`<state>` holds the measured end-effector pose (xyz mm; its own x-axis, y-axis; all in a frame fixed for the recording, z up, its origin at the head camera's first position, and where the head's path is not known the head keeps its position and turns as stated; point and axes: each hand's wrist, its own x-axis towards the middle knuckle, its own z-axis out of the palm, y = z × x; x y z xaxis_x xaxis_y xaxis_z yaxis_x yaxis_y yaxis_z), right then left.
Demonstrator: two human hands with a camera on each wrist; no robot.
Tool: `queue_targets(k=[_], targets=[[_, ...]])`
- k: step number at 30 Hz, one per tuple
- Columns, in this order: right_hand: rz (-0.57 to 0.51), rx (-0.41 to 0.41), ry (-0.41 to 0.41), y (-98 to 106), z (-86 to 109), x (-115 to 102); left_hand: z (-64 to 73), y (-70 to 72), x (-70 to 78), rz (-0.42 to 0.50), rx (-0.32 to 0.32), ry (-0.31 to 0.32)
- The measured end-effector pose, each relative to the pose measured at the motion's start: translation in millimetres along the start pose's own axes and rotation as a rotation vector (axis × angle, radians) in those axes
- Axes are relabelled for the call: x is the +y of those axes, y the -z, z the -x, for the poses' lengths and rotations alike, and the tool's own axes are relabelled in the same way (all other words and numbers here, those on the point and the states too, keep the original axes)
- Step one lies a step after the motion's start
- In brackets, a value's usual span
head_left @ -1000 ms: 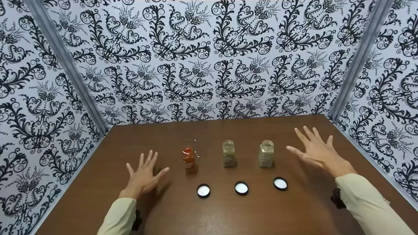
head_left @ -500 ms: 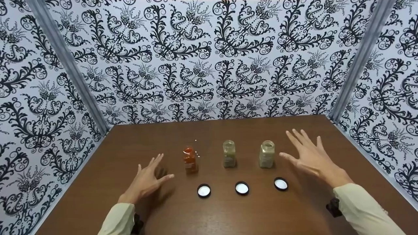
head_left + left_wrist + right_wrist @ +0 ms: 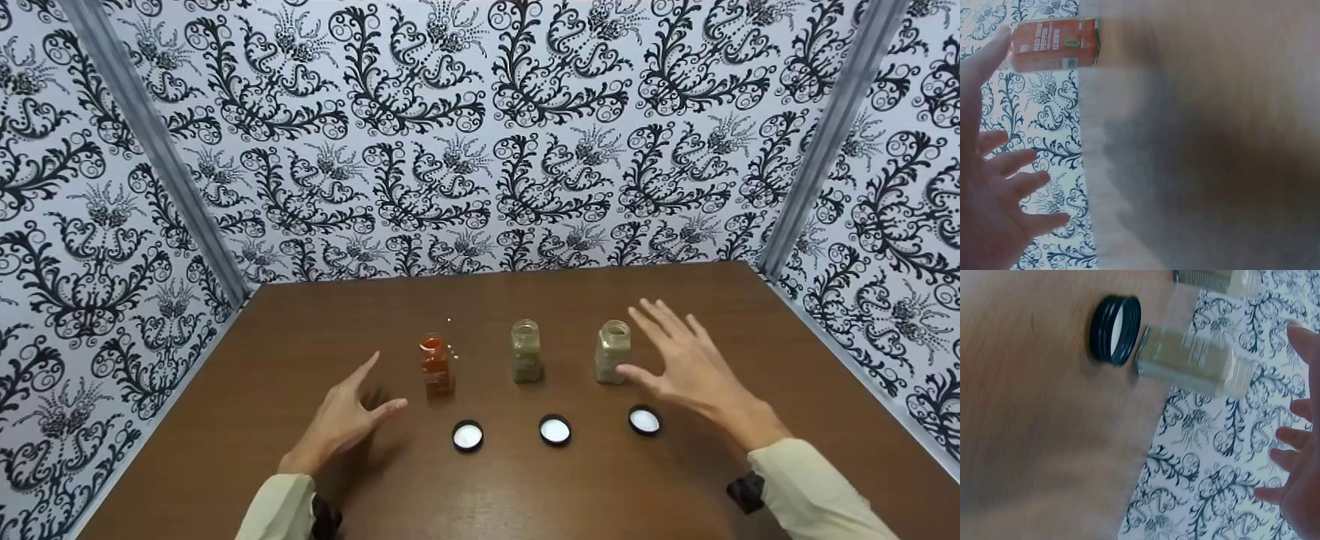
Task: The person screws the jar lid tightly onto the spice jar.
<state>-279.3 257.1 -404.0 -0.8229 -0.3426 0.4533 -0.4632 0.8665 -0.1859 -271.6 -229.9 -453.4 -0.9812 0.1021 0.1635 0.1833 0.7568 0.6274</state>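
My left hand, empty with fingers spread, hovers left of an uncapped jar of red pepper. That jar's printed label shows in the left wrist view. A second uncapped jar, filled with green-grey powder, stands in the middle. On the right is a similar pale green jar, with my right hand beside it, thumb overlapping its lower edge in the head view. The right hand's fingers are spread and hold nothing. In the right wrist view this jar lies beyond a black lid.
Three black lids with white liners lie in front of the jars: a left lid, a middle lid and a right lid. White specks dot the brown table by the red jar. Patterned walls enclose it.
My right hand has moved left, close to the right jar. My left hand has turned and shifted slightly right toward the red jar. Jars and lids stay put.
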Motion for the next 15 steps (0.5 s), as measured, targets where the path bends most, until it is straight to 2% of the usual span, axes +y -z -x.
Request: queue_targets(k=[3,6,11,15], targets=[[-0.02,0.126,0.099,-8.6,-0.2,-9.1,0.6,-2.3,0.5,0.034,0.049,-0.014],[-0.064,0.195,0.154,-17.7,-0.4,-18.3,-0.3,-4.9,2.4,0.069,0.057,0.003],[-0.098,0.204,0.194,-29.2,-1.1,-33.5,-1.7,-11.1,7.1,0.134,0.043,0.05],[-0.127,0.184,0.196,-34.8,-2.2,-46.2,-2.2,-15.0,10.7,0.179,0.054,0.059]])
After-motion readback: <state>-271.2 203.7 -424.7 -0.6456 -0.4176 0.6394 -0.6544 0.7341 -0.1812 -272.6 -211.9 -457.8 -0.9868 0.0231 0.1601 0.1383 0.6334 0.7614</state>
